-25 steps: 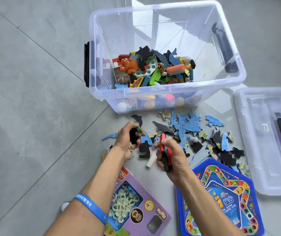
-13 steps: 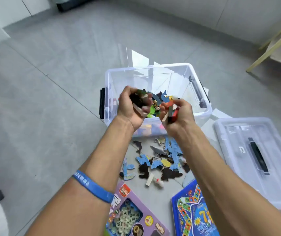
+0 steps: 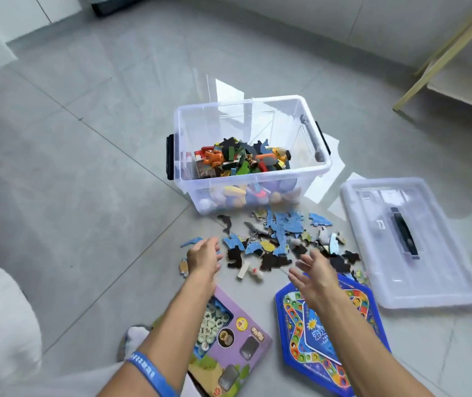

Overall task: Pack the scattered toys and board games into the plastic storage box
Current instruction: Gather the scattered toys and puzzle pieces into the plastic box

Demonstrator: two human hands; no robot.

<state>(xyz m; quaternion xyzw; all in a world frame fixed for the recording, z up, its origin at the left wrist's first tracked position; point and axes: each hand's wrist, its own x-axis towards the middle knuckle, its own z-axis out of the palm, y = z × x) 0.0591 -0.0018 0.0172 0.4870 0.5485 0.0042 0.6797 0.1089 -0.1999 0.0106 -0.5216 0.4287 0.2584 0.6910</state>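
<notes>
A clear plastic storage box [image 3: 309, 170] stands on the grey floor, partly filled with colourful toy pieces [image 3: 242, 160]. In front of it lie scattered blue and black puzzle pieces [image 3: 282, 237]. My left hand [image 3: 203, 256] hovers empty over the left end of the pile, fingers relaxed. My right hand [image 3: 313, 272] hovers empty over the near right of the pile, fingers spread. A purple chess-set box [image 3: 229, 342] lies under my left forearm. A blue hexagonal game board [image 3: 326, 336] lies under my right forearm.
The box's clear lid [image 3: 409, 245] with a black handle lies on the floor to the right. A pale wooden furniture leg [image 3: 441, 57] stands at the far right. A white cushion-like shape [image 3: 0, 319] fills the left near corner.
Both hands held pieces over the box half a second ago. Now the pieces are released and both hands have come back down, empty, to the pile on the floor.
</notes>
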